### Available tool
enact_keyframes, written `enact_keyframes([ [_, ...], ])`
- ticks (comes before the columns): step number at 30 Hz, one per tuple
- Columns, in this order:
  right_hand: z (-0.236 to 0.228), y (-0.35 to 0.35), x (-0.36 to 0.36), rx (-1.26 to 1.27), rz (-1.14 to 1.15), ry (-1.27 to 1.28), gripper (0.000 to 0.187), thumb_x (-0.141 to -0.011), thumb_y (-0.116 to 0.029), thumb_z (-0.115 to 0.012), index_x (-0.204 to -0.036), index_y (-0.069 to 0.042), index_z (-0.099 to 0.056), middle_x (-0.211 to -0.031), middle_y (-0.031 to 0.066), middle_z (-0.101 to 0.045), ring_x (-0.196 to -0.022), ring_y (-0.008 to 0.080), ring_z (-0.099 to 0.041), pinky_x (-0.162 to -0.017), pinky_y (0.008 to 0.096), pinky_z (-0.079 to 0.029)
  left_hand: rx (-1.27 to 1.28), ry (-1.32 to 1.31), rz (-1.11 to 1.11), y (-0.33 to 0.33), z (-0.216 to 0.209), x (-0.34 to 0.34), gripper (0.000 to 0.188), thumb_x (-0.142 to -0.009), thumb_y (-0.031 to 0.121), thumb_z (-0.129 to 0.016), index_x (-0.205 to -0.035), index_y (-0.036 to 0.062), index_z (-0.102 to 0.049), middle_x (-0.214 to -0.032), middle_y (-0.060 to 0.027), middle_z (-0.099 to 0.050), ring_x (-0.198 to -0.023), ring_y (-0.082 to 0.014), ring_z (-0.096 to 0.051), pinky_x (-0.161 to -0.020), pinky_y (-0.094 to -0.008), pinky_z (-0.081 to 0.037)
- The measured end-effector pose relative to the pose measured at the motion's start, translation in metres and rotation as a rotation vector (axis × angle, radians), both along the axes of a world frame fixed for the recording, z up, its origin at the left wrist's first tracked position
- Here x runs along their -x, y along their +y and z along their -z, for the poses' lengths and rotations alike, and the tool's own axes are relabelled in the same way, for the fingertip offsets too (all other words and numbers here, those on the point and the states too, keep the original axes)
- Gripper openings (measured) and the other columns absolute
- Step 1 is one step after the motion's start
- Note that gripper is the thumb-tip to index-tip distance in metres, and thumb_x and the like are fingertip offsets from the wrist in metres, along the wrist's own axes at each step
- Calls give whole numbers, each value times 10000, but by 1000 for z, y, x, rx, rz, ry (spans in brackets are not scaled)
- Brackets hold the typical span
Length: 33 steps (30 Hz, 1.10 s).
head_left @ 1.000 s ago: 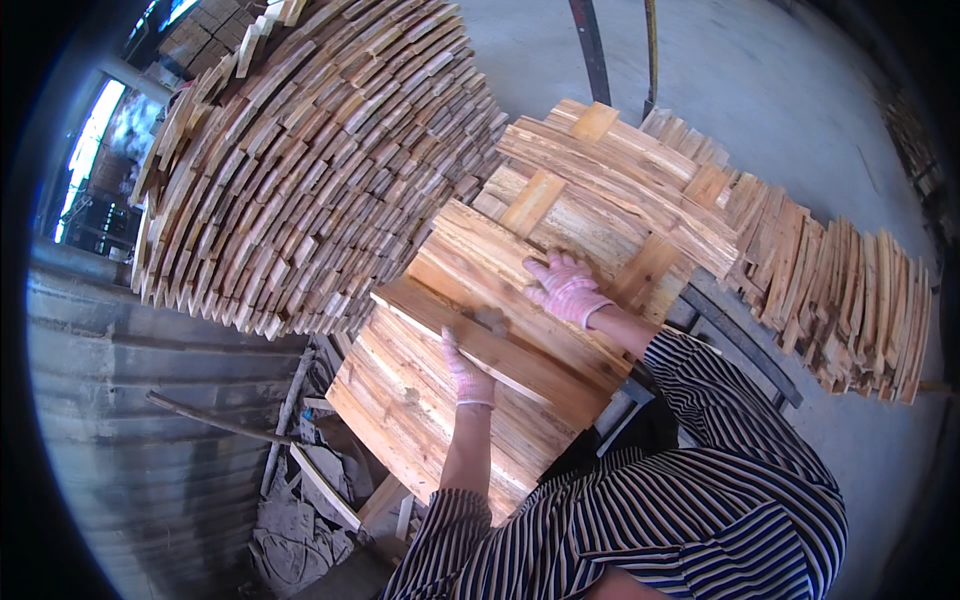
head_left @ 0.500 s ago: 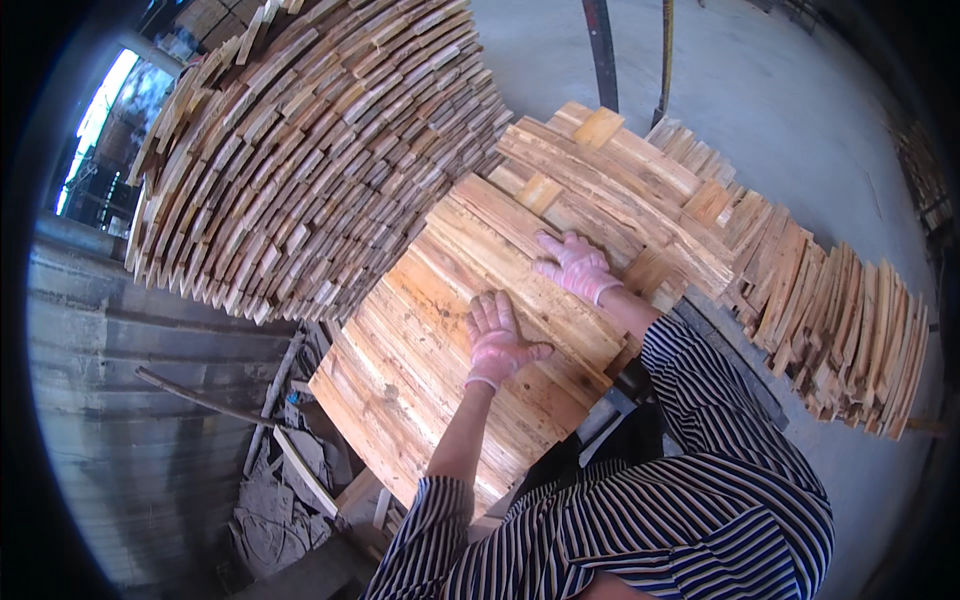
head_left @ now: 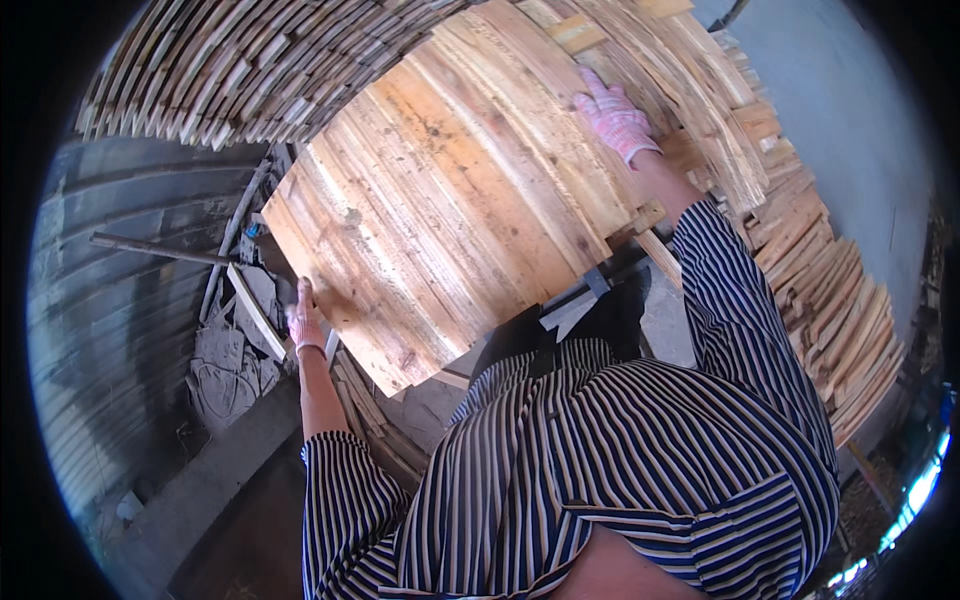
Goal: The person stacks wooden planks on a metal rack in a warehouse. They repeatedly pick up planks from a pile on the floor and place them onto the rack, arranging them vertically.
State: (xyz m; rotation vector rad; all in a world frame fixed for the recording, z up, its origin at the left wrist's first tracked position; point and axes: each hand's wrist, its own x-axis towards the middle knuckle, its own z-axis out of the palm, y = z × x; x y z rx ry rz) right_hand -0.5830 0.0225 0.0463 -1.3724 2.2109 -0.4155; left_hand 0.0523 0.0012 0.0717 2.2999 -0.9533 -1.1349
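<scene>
Planks laid side by side form a wide wooden panel (head_left: 440,190) in front of me, pale brown with dark knots and stains. At its left edge is my left hand (head_left: 303,318), in a pinkish glove, held upright against the side of the outermost plank. Its fingers are seen edge-on and point away from me, partly hidden. My right hand (head_left: 615,118), in a pink and white glove, lies with fingers outstretched along the panel's right side. Beside that hand runs a stack of narrow boards (head_left: 660,80) with short wood blocks (head_left: 577,33) among them.
A tall stack of sticks (head_left: 250,70) rises at the far left. More loose slats (head_left: 835,310) are piled at the right. A corrugated metal sheet (head_left: 120,260) stands at the left, with a pole (head_left: 165,248) and debris (head_left: 222,370) near it. Dark supports show under the panel's near edge.
My left hand has gone from flat on top of the planks to their left edge. My right hand stays at the right side. The view has tilted down toward my body.
</scene>
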Motion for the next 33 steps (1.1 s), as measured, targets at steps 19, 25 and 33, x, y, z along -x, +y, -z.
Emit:
enact_keyframes([
  [19, -37, -2, 11, 149, 86, 612, 829, -866, -516, -695, -1565, -214, -369, -1441, 205, -511, -1369, 393, -461, -1138, 532, -351, -55, 557, 201, 15, 55, -51, 816, -1013, 636, -482, -1576, 58, -357, -1371, -104, -607, -1153, -238, -615, -977, -377, -511],
  [25, -37, 13, 89, 12, 185, 591, 814, -814, -416, -778, -1533, -239, -440, -1454, 196, -506, -1337, 364, -499, -1111, 496, -385, -301, 567, 231, -8, 70, -40, 1011, -896, 843, -388, -1661, 236, -122, -1727, -94, -108, -1536, -437, -176, -1151, -706, -163],
  [33, -54, 22, 136, -42, 131, 572, 825, -811, -336, -791, -1549, -319, -423, -1365, 167, -549, -1306, 372, -512, -1097, 514, -398, -132, 740, 207, 7, 61, -25, 988, -929, 722, -539, -1630, 110, -207, -1646, -135, -297, -1485, -381, -317, -1158, -622, -267],
])
